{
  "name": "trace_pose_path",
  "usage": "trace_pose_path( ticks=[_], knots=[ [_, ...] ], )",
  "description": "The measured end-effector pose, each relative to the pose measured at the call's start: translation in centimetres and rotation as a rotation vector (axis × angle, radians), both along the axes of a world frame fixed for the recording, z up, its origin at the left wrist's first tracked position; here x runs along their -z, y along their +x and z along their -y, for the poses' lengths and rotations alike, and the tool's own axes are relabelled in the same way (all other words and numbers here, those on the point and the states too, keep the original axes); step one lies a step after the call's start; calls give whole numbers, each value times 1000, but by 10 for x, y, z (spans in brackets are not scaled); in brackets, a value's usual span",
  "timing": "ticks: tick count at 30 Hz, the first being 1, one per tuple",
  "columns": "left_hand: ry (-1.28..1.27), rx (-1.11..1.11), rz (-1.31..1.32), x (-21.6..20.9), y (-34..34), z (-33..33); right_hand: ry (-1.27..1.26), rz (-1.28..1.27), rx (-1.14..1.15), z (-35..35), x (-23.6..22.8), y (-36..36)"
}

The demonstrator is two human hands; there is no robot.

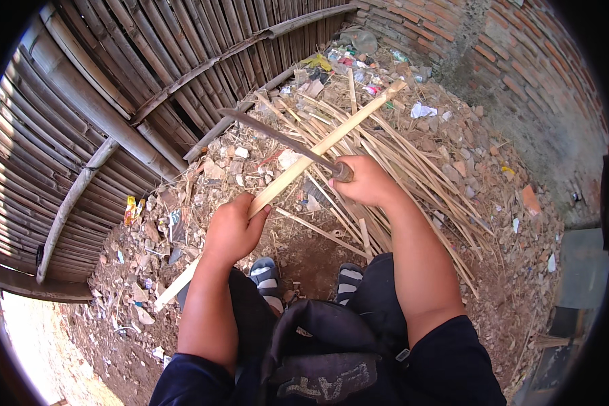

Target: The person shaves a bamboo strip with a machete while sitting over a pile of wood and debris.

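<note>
My left hand (235, 229) is closed round a long pale bamboo strip (348, 126), which slants from beside my left thigh up toward the far right. In my right hand (365, 181) is the handle of a machete (277, 138) with a dark, narrow blade. The blade points to the far left and crosses the strip a little beyond my left hand; whether the two touch I cannot tell. Beyond and to the right of my right hand, a loose pile of split bamboo strips (423, 176) lies on the ground.
A bamboo slat wall (176, 61) stands at the left, and a brick wall (521, 74) at the right. Rubble and litter (213, 169) cover the ground between them. My sandalled feet (266, 279) are below my hands. Grey panels (580, 267) lean at the right edge.
</note>
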State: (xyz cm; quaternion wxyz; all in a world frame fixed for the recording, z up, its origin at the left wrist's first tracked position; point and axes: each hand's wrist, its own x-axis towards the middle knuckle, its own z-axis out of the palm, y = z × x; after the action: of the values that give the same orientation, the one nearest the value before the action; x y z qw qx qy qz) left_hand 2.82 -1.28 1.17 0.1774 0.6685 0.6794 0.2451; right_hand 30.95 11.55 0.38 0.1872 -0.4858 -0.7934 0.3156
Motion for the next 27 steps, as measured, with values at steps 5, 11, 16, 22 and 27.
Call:
trace_pose_path(
  ticks=[5, 11, 16, 22, 27],
  knots=[
    [-96, -55, 32, -4, 5, 3, -28, -58, 163, 0, -3, 7],
    [-41, -12, 59, 2, 5, 2, 206, 243, -137, 19, -9, -14],
    [-53, -3, 60, 1, 4, 4, 25, -61, 166, -5, 6, 10],
    [29, -31, -4, 4, 7, 3, 97, 311, -135, 23, -13, -25],
    [118, -42, -68, -1, 20, 0, 132, 24, -94, 14, -3, -11]
  ],
)
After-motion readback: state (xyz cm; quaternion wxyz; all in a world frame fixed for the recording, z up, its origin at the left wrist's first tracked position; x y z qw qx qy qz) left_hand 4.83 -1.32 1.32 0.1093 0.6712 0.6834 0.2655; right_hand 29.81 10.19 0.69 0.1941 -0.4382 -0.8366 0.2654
